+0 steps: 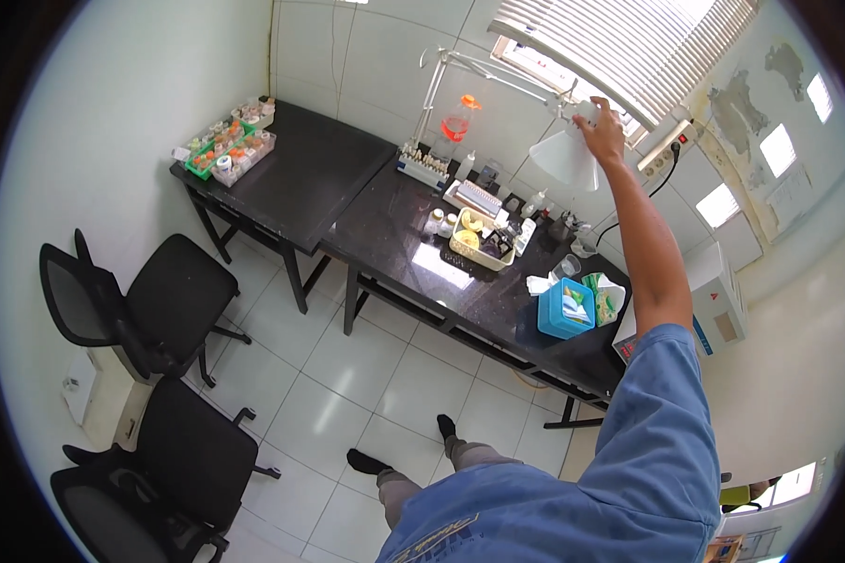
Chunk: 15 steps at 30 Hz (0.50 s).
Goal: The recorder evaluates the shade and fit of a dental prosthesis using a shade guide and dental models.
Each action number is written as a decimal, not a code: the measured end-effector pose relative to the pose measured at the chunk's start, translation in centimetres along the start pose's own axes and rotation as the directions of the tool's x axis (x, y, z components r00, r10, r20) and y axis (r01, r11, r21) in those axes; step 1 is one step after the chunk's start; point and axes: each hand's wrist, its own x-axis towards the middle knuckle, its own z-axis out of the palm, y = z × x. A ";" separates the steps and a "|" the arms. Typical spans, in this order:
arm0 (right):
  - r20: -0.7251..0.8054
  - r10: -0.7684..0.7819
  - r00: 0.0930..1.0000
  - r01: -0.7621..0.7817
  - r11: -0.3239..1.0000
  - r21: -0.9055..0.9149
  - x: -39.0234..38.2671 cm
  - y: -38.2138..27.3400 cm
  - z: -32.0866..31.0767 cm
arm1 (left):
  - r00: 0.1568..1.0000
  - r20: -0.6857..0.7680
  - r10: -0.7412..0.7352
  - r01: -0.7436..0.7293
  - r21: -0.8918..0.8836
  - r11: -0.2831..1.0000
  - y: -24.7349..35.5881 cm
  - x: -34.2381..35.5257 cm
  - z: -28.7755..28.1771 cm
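Note:
My right hand (605,133) is raised at the white shade (565,161) of a desk lamp, its fingers curled about the top of the shade where the arm joins. The lamp's jointed white arm (498,71) reaches across from the back of the black table (394,235). Part of the grip is hidden behind the shade and the fingers. My right arm stretches up from a blue sleeve. Nowhere in the picture does my left hand show.
On the table stand a cream basket (483,260), a blue box (565,324), a rack of small bottles (424,171) and a bottle with an orange top (457,120). A power strip (665,148) hangs by the window. Black office chairs (180,281) stand at left.

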 end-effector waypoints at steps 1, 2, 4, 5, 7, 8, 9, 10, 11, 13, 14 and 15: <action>-0.007 0.015 1.000 -0.015 1.000 -0.002 -0.2 0.1 -0.1 | 1.000 0.008 -0.014 0.014 -0.031 0.999 0.0 0.0 -0.4; -0.011 0.013 1.000 -0.013 1.000 0.008 -0.1 0.2 -0.2 | 0.999 0.017 -0.029 0.030 -0.065 0.997 0.0 -0.1 -0.5; -0.025 0.001 1.000 -0.001 1.000 -0.009 -0.8 0.3 -0.8 | 0.984 0.014 -0.180 0.181 -0.090 0.979 4.1 -4.1 -0.4; -0.049 -0.012 0.999 0.011 0.999 -0.032 -1.1 0.2 -1.5 | 0.950 0.001 -0.313 0.312 -0.082 0.946 8.6 -8.0 0.5; 0.008 0.013 1.000 -0.013 1.000 0.002 -1.4 -0.1 -1.3 | 0.949 0.034 -0.312 0.314 -0.102 0.944 6.1 -6.7 -0.3; -0.107 -0.001 0.994 0.004 1.000 0.028 -1.7 0.0 0.2 | 0.951 0.059 -0.305 0.310 -0.126 0.942 4.1 -5.6 -1.7; -0.221 -0.008 0.975 0.020 0.998 0.053 -1.9 -0.1 1.3 | 0.952 0.083 -0.296 0.305 -0.149 0.941 1.9 -4.4 -3.2; -0.241 -0.052 0.969 0.080 0.991 0.109 -2.9 -1.7 2.5 | 0.950 0.099 -0.297 0.310 -0.166 0.936 -1.0 -3.8 -5.1; -0.243 -0.043 0.969 0.073 0.991 0.116 -4.0 -1.3 2.0 | 0.948 0.147 -0.282 0.307 -0.193 0.932 -2.5 -3.6 -4.8; -0.297 -0.249 0.922 0.289 0.953 0.095 -6.8 0.1 0.1 | 0.950 0.203 -0.238 0.285 -0.249 0.926 -3.3 -5.5 -3.3; -0.301 -0.292 0.908 0.337 0.935 0.110 -8.6 0.6 -2.5 | 0.940 0.279 -0.196 0.278 -0.297 0.913 -0.4 -9.1 -0.8; -0.302 -0.280 0.911 0.323 0.941 0.103 -10.2 1.2 -3.9 | 0.946 0.293 -0.139 0.236 -0.329 0.914 3.9 -13.3 0.1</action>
